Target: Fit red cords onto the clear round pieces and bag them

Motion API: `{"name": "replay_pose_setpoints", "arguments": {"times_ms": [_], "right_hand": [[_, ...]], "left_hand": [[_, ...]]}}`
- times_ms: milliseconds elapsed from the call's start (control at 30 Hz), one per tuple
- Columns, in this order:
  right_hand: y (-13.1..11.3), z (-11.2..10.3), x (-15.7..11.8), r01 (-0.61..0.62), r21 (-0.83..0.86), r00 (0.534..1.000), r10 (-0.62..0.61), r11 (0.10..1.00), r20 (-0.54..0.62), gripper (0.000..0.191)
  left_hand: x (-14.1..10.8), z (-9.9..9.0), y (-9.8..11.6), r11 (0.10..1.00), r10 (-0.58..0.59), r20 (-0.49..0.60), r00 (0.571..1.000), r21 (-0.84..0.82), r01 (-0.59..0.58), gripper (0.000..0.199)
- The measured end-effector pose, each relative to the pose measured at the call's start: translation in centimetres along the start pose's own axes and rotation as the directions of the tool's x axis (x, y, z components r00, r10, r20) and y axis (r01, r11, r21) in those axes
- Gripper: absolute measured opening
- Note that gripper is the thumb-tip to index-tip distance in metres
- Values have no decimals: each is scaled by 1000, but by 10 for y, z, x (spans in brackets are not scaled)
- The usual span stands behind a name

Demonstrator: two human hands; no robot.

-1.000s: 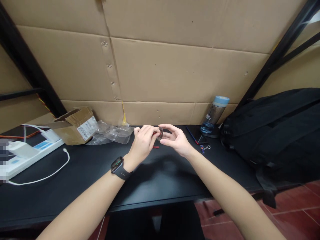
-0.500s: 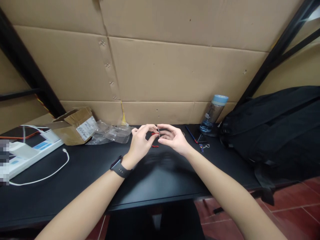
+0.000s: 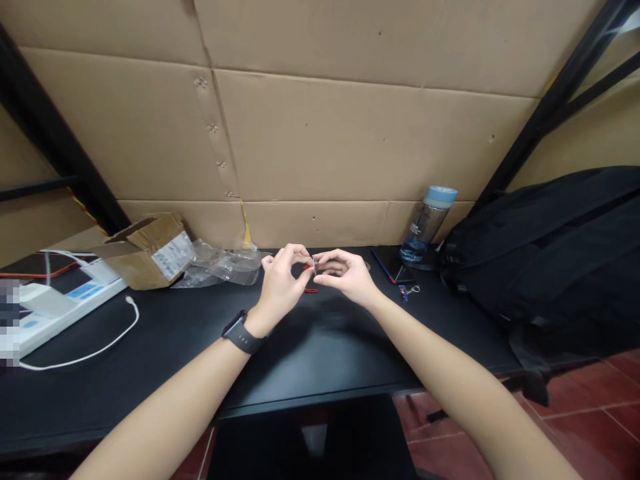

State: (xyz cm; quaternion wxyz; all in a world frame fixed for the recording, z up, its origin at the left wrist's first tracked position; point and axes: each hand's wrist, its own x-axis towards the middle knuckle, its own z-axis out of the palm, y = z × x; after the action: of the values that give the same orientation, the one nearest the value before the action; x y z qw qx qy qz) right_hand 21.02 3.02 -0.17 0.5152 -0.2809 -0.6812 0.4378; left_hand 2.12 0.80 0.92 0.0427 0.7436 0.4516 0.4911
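My left hand (image 3: 281, 283), with a dark watch (image 3: 243, 332) on its wrist, is closed in a pinch on a small thin, shiny piece (image 3: 315, 267). From the other side my right hand (image 3: 351, 279) grips the same piece between thumb and fingertips. Seen edge-on and partly covered by the fingers, its exact kind does not show. Something red peeks out by the left fingertips. Just below the hands, a short loop of red cord (image 3: 311, 291) is visible; whether it joins the held piece I cannot tell.
On the black table (image 3: 330, 360) stand a cardboard box (image 3: 150, 253), crumpled clear plastic (image 3: 220, 265) and a white power strip (image 3: 65, 313) with cables at left. To the right are a keychain (image 3: 406, 292), a pen (image 3: 384, 268), a water bottle (image 3: 425, 225) and a black backpack (image 3: 550, 267).
Both hands stay together at almost the same spot. The fingertips have closed in a little around the thin piece, which has shifted slightly left.
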Motion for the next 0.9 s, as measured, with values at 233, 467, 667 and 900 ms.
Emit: {"name": "replay_pose_setpoints", "arguments": {"times_ms": [233,467,667,900], "right_hand": [[-3,-7,4,53,-159,998,-45,986,54,24],[-1,-14,4,238,-478,971,-194,846,141,16],[1,-16,6,274,-562,961,-199,781,193,11],[5,-25,6,326,-683,942,-165,654,292,7]], "left_hand": [[0,-2,-1,996,54,22,998,76,-56,23],[-4,7,-1,991,48,72,996,119,-56,19],[-5,11,-3,990,47,84,995,126,-57,23],[-5,13,-10,973,104,191,976,186,-140,40]]}}
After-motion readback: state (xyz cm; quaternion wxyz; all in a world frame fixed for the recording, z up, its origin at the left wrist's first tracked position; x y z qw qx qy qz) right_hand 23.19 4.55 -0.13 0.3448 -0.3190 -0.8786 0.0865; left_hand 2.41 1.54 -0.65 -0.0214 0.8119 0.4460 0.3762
